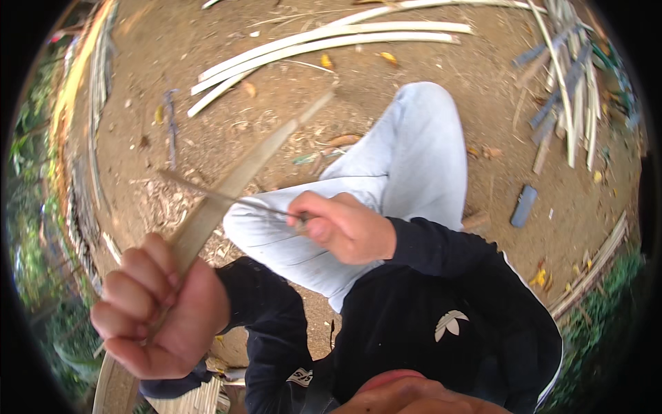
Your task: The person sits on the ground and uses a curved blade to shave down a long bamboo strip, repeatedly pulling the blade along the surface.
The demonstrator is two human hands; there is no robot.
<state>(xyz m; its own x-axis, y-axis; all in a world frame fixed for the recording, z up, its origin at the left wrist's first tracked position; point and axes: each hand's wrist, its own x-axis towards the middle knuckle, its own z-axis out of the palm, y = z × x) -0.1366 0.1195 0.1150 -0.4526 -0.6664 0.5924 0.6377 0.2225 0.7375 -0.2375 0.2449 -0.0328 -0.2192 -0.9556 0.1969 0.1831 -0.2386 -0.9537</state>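
My left hand (155, 314) is closed around a long, flat bamboo strip (252, 162), which slants up and away to the right, its far end over the ground. The same strip seems to run on below the fist toward the lower left edge. In my right hand (345, 228) is the handle of a knife (258, 206) with a thin, dark blade. That blade points left and crosses the strip a little above my left fist; whether it touches the strip I cannot tell. My bent legs in pale jeans (420, 152) lie beneath and beyond the knife.
Several pale split strips (331, 43) lie on the dirt ahead. A pile of strips and dark slats (569, 83) sits at the far right, with a dark grey oblong block (524, 205) nearer. Shavings (172, 200) litter the ground. Cut sticks (196, 400) are bundled at lower left.
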